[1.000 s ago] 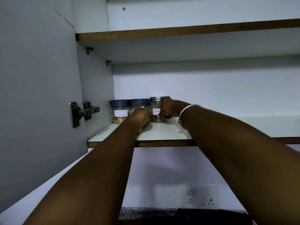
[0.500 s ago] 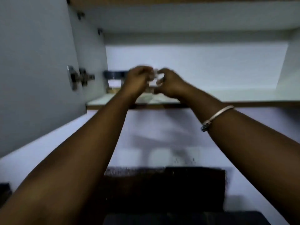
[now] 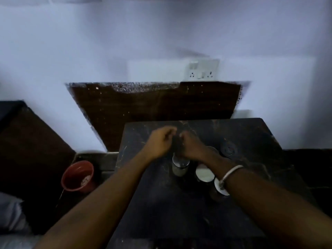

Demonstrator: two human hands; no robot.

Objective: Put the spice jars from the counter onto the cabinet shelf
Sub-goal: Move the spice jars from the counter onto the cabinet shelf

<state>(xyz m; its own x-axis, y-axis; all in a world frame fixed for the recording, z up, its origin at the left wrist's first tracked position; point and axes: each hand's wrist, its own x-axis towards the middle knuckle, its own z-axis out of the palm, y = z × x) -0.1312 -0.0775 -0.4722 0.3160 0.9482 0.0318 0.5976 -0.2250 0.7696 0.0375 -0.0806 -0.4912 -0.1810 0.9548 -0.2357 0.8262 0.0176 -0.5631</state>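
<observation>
Pale bluish-white wall (image 3: 161,36) across the whole upper half. Below it, dark speckled stone backsplash panel (image 3: 154,108), wide at the top and narrowing downward. Nearer, dark scuffed stone counter (image 3: 179,212), filling the lower middle. At far left, dark brown slanted surface (image 3: 32,150), too dim to identify. Two bare forearms reaching in from the bottom corners and meeting over the counter's far half. Round red plastic bucket (image 3: 77,176) down at left beside the counter, something pale inside. White double wall socket plate (image 3: 202,71) just above the backsplash's top edge. Left hand (image 3: 159,143) and right hand (image 3: 191,146) close together, fingertips nearly touching, fingers loosely curled and empty, hovering just above the jars; motion blur over both. Thin silver bangle (image 3: 231,172) around the right wrist. Clear spice jar with a shiny metal lid (image 3: 180,165) upright on the counter, directly under the gap between the hands. Just right of it, jar with a white round lid (image 3: 204,174), partly covered by the right wrist. Another white-lidded jar (image 3: 220,187) nearer still, mostly hidden behind the bangle. Dark-lidded round jar (image 3: 228,150) beyond the right forearm, hard to make out against the stone. All four jars on the counter, clustered near one another.
</observation>
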